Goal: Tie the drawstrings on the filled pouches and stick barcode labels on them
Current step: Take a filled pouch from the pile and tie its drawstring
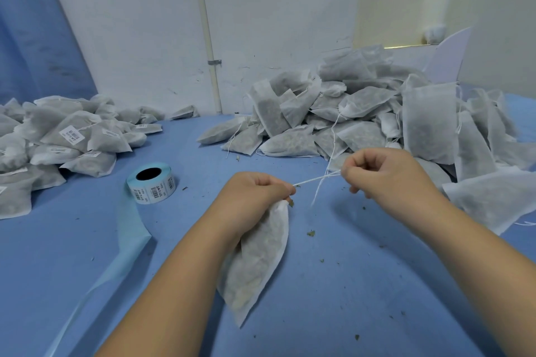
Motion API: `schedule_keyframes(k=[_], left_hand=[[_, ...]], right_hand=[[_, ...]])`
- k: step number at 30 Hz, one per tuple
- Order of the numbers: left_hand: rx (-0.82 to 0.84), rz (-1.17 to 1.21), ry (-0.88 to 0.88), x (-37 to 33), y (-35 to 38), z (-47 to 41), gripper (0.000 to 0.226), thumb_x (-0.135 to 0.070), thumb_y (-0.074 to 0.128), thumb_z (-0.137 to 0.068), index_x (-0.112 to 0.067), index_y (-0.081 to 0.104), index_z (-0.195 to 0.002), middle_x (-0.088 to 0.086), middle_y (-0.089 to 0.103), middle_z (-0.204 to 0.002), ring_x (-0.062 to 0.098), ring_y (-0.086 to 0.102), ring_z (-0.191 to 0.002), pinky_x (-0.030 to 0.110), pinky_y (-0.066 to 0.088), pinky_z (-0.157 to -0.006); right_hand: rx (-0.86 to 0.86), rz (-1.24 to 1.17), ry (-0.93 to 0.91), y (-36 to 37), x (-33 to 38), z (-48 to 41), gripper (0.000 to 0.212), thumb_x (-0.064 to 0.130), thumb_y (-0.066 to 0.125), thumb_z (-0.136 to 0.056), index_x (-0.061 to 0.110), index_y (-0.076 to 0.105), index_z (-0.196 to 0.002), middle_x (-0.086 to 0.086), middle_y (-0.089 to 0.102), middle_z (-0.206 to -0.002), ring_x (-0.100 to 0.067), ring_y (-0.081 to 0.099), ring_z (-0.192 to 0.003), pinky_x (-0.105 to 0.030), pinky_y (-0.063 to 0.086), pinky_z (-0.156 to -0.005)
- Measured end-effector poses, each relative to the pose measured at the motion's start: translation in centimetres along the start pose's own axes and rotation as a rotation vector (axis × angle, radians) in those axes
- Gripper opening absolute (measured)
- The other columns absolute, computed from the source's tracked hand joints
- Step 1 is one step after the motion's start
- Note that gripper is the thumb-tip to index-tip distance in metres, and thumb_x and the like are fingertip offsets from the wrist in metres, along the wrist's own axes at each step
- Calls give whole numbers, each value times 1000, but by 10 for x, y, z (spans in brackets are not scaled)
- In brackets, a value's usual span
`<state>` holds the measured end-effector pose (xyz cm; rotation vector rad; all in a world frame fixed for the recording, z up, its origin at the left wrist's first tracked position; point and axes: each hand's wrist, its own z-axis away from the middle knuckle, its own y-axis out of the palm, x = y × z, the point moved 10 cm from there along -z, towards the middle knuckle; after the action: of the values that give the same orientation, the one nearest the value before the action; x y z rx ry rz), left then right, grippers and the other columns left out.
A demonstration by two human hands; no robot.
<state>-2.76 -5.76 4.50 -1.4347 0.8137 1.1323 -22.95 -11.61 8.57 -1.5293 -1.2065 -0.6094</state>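
The fingers (278, 187) of the left hand (255, 194) are curled tight round the gathered neck of a filled pouch (261, 258). It hangs below the fist above the blue counter (333, 284), and whether its lower corner touches cannot be told. The fingers of the right hand (383, 174) are closed in a pinch on the white drawstring (316, 180), which runs taut between the two hands, with a loose end dangling from it. This pouch appears to be mid-cinch: no knot can be made out, and no label shows on it. Just left of the hands a roll (152, 182) of barcode labels stands on the counter, its bare backing strip (127, 240) trailing toward the near edge. Farther left a pile (66, 136) of pouches carries labels, so those look finished. The heap (362, 113) to the right is bigger, with loose strings and no labels seen, so most of the work seems left. Green crumbs (311, 233) dot the counter.
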Motion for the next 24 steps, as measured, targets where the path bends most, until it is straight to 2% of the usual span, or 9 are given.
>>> schedule_keyframes(k=[4,6,8,11,13,16,18,20,24], left_hand=[[26,-47,20,0,5,-1,15,-28,68,-88,-21,78,-79,-13,68,-67,2,40,-36,12,31,-38],[73,-100,39,0,9,-2,16,-31,66,-89,-26,78,-80,-14,70,-73,2,44,-42,13,35,-43],[154,-170,33,3,14,-1,17,-41,65,-89,-32,77,-83,-16,72,-81,3,57,-56,16,45,-56],[349,-178,-38,14,25,3,26,-49,67,-88,-24,76,-85,-7,73,-84,10,66,-74,27,52,-74],[455,-171,-51,16,30,8,27,-48,70,-82,-22,75,-84,-5,71,-82,13,66,-75,30,51,-76],[545,-138,-86,21,33,12,31,-41,72,-76,-16,76,-94,2,73,-89,19,68,-80,31,53,-77],[517,-183,-92,22,30,10,32,-40,73,-73,-15,76,-93,6,75,-91,21,71,-81,33,57,-76],[402,-252,-82,24,23,3,32,-42,73,-72,-16,76,-90,6,77,-90,19,72,-79,37,58,-79],[250,-230,-40,20,14,-4,23,-41,69,-81,-19,71,-84,0,74,-82,17,69,-74,37,55,-78]], right_hand=[[-1,-23,3,2,-1,0,16,12,63,-80,20,66,-67,1,70,-65,5,55,-46,-11,38,-43],[-2,-50,16,1,-2,-1,14,14,62,-81,20,66,-69,3,72,-67,3,55,-48,-12,42,-47],[-10,-60,44,-1,-6,-2,12,18,62,-81,20,66,-70,5,73,-69,-2,57,-53,-20,47,-53],[-58,-73,76,-7,-13,-3,13,17,61,-82,20,66,-70,5,73,-68,-7,57,-55,-26,49,-54],[-96,-79,82,-12,-14,-4,13,15,62,-81,20,66,-69,4,72,-66,-8,55,-52,-25,48,-51],[-135,-97,72,-16,-12,-3,11,15,62,-79,20,66,-70,6,71,-64,-4,53,-49,-17,45,-45],[-150,-116,43,-18,-7,-2,11,14,62,-78,19,65,-70,6,71,-63,-2,52,-48,-12,41,-42],[-159,-129,-1,-17,0,1,13,12,62,-78,19,65,-68,3,70,-65,-4,51,-50,-13,39,-43],[-133,-150,-131,-8,20,8,16,9,66,-79,21,64,-67,3,64,-62,-4,51,-53,-13,39,-47]])
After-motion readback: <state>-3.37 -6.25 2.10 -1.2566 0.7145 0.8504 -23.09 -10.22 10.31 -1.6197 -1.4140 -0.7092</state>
